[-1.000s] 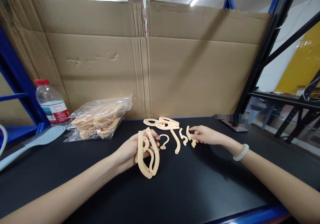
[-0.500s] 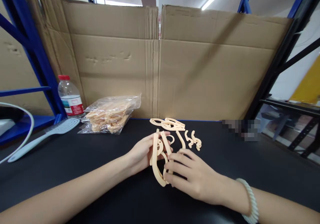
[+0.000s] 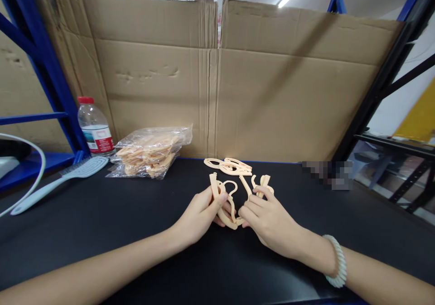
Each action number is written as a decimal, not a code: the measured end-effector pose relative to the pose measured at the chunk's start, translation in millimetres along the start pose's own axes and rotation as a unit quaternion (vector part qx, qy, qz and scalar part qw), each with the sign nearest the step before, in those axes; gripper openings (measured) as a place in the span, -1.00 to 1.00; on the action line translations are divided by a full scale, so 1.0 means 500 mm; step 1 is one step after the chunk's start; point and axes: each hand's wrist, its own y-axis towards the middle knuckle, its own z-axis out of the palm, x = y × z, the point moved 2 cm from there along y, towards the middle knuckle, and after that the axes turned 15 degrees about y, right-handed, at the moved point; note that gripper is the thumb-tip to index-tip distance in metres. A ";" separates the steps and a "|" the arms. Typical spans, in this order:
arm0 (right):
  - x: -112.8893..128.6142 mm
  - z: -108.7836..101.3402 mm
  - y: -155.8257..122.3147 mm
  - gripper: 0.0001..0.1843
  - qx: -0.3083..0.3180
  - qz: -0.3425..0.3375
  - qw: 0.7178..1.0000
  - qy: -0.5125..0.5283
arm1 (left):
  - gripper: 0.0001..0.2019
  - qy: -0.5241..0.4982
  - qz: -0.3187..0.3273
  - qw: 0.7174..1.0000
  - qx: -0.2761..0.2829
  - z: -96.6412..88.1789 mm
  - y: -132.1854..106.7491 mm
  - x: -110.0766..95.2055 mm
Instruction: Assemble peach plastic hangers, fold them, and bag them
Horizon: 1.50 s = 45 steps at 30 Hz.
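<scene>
A beige plastic folding hanger is in both my hands, above the black table. My left hand is closed round its left arm, whose end points up past the thumb. My right hand pinches its other side, fingers curled; a flat beige end sticks up beyond that index finger. The two sides spread apart in a V from the low joint. Just behind the left fingers shows a curved beige hook. My right fingers partly cover a loose beige strip and small curved pieces.
Several beige hanger pieces lie at the table's back edge. Left of them are clear plastic bags of beige parts, a pale blue hairbrush and a red-capped bottle. A cardboard wall stands behind.
The hanger's two sides have swung wider apart. My right hand has curled from spread fingers into a pinch and moved slightly up; my left thumb now presses on the hanger's arm.
</scene>
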 end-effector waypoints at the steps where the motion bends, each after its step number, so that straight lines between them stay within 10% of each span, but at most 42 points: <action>1: 0.000 0.002 0.000 -0.75 0.002 0.002 1.000 0.002 | -0.63 0.001 -0.001 1.000 -0.008 0.001 -0.001 -0.001; 10: 0.019 -0.026 0.002 -0.70 -0.068 -0.082 0.994 -0.006 | -0.67 -0.082 -0.080 0.991 -0.074 0.000 -0.004 0.009; 20: -0.088 -0.013 -0.010 -0.78 -0.070 0.029 0.985 0.156 | -0.70 -0.153 -0.070 0.966 -0.196 -0.023 0.008 0.025; 37: -0.074 0.023 -0.007 -0.79 -0.003 0.105 0.966 0.234 | -0.83 -0.155 -0.099 0.968 -0.168 -0.023 0.012 0.019; 45: -0.035 -0.013 -0.001 -0.63 -0.031 0.000 0.988 0.153 | -0.75 -0.122 -0.051 0.991 -0.027 -0.010 0.009 0.001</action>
